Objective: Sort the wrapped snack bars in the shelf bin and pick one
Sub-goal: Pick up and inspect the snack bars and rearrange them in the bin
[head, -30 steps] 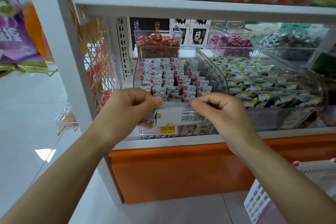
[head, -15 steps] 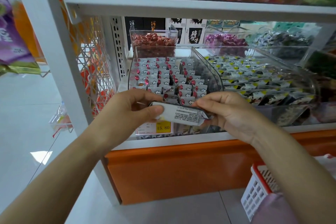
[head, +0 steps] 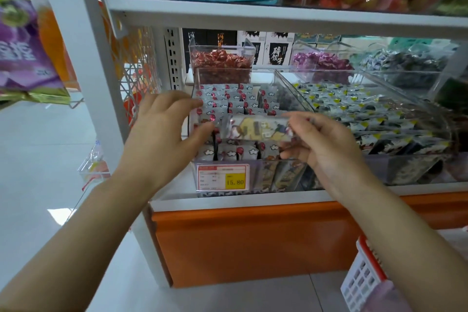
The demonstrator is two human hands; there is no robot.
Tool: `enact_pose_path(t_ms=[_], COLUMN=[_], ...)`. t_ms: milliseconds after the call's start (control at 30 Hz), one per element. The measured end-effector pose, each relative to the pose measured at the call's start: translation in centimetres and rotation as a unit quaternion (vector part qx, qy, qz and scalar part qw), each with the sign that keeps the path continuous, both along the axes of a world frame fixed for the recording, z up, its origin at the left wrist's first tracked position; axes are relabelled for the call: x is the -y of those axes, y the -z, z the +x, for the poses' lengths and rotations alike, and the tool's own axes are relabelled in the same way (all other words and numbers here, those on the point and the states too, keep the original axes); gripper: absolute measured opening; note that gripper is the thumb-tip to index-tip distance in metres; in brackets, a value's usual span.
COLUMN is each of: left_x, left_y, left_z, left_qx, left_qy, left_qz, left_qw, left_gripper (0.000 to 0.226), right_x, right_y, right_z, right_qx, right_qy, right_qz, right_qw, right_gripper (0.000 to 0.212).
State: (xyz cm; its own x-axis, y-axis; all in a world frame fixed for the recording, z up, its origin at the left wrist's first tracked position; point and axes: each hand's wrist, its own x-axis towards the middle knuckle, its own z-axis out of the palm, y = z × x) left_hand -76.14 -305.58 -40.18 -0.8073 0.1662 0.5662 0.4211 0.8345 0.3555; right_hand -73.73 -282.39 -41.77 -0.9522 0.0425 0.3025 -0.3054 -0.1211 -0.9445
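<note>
Now the snack bar [head: 255, 128] is held over the near part of the shelf bin [head: 228, 161] by the right hand [head: 326, 142] alone, pinched at its right end. Half a second ago it was gripped at both ends. The left hand [head: 164, 129] has since been released and is spread open just left of the bar. The printed face has been turned up, where the back label was shown before. One bar is judged picked, while the stacked bars [head: 228, 99] below are judged not fully sorted.

The snack bar [head: 255, 129] grey with yellow print; binned bars [head: 220, 99] grey, white clouds, red dots
</note>
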Motion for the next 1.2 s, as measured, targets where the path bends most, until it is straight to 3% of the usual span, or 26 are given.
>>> enact_pose_path(t_ms=[100,200,333,467,633,800,900,1000,1200], left_x=[0.1,-0.5,-0.6,-0.4,0.4,0.7,0.7,0.6,0.5], left_y=[0.5,1.8,2.0,2.2,1.8,1.7,2.1,2.2,2.3], left_z=[-1.5,-2.1,-2.1,-1.6,-1.1,-1.1,-1.2,-1.3,-1.4], left_qx=[0.059,0.060,0.053,0.071,0.092,0.091,0.121,0.135,0.175], left_qy=[-0.034,-0.052,-0.057,-0.033,0.022,0.042,0.036,0.036,0.019], left_qz=[-0.120,-0.202,-0.199,-0.185,-0.096,-0.027,-0.031,-0.037,-0.058], left_qw=[0.990,0.976,0.977,0.980,0.991,0.995,0.991,0.989,0.983], left_gripper=[0.067,0.070,0.075,0.070,0.064,0.068,0.082,0.091,0.096], right_x=[0.7,2.2,4.6,6.8,8.3,8.7,8.7,8.7,8.6], right_y=[-0.6,-1.5,-3.1,-3.5,-4.6,-5.8,-5.5,-4.9,-3.5], right_z=[-0.9,-2.7,-6.6,-9.7,-11.7,-12.2,-12.3,-12.1,-11.8], right_qx=[-0.016,-0.042,-0.096,-0.138,-0.138,-0.130,-0.137,-0.137,-0.122], right_qy=[0.041,0.083,0.148,0.111,0.069,0.076,0.097,0.114,0.165], right_qz=[0.024,0.065,0.173,0.327,0.401,0.427,0.385,0.357,0.292], right_qw=[0.999,0.994,0.969,0.928,0.903,0.892,0.908,0.917,0.934], right_gripper=[0.028,0.009,0.011,0.022,0.042,0.036,0.026,0.032,0.028])
